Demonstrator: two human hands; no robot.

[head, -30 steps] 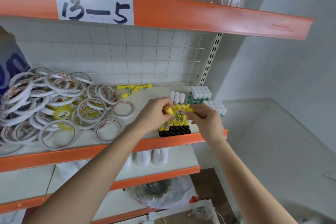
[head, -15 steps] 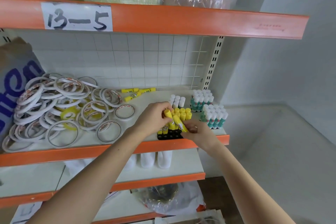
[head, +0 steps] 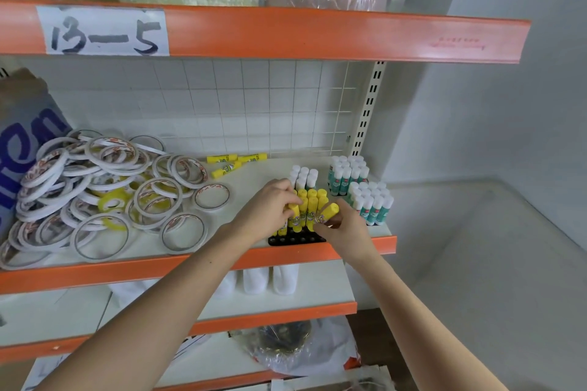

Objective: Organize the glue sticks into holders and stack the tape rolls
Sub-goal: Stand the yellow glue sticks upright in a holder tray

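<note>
A black holder (head: pixel 297 239) at the shelf's front edge carries several upright yellow glue sticks (head: pixel 313 203). My left hand (head: pixel 268 211) pinches one yellow stick (head: pixel 294 216) standing at the holder's left side. My right hand (head: pixel 344 228) grips another yellow glue stick (head: pixel 326 214), tilted over the holder's right part. Three loose yellow sticks (head: pixel 233 162) lie flat further back. A big loose heap of tape rolls (head: pixel 104 187) covers the shelf's left half.
White-capped green glue sticks (head: pixel 370 203) stand in blocks right of the holder, a second block (head: pixel 347 176) and white sticks (head: pixel 303 176) behind. The orange shelf lip (head: pixel 197 263) runs in front. A blue-lettered bag (head: pixel 22 143) leans at left. An upper shelf hangs overhead.
My right hand's yellow stick has swung from leaning left to leaning right over the holder. My left hand stays on its stick. The camera has moved a little closer.
</note>
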